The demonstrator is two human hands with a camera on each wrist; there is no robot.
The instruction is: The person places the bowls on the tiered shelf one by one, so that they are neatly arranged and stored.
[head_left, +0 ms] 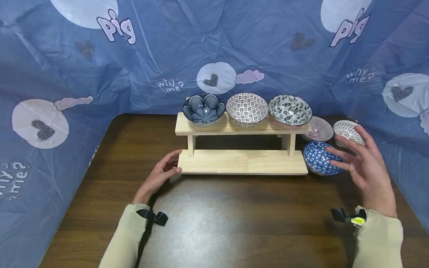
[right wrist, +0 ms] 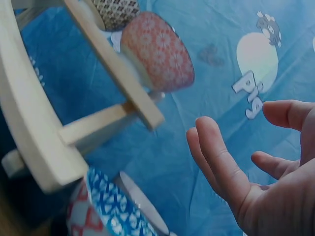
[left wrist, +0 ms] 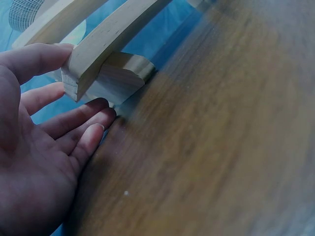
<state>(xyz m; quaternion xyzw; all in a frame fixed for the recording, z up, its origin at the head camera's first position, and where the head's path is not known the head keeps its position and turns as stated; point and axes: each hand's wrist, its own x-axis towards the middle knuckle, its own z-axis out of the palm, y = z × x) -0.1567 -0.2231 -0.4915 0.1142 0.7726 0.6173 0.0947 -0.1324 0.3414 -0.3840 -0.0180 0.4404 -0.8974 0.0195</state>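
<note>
A two-tier wooden stand sits on the table, its lower board's left end between the thumb and fingers of my left hand. In the left wrist view the thumb and forefinger touch that board end, the other fingers loosely bent. My right hand hovers with fingers spread, holding nothing. Under its fingertips in the head view are a blue-and-white triangle-patterned bowl and a white bowl with dark dashes. A pink-striped bowl lies behind the blue one, partly hidden by the upper shelf's end.
Along the upper shelf stand a dark blue petal-patterned bowl, a grey-and-white lattice bowl and a leaf-patterned bowl with a reddish outside. A blue printed cloth hangs behind and beside the brown table.
</note>
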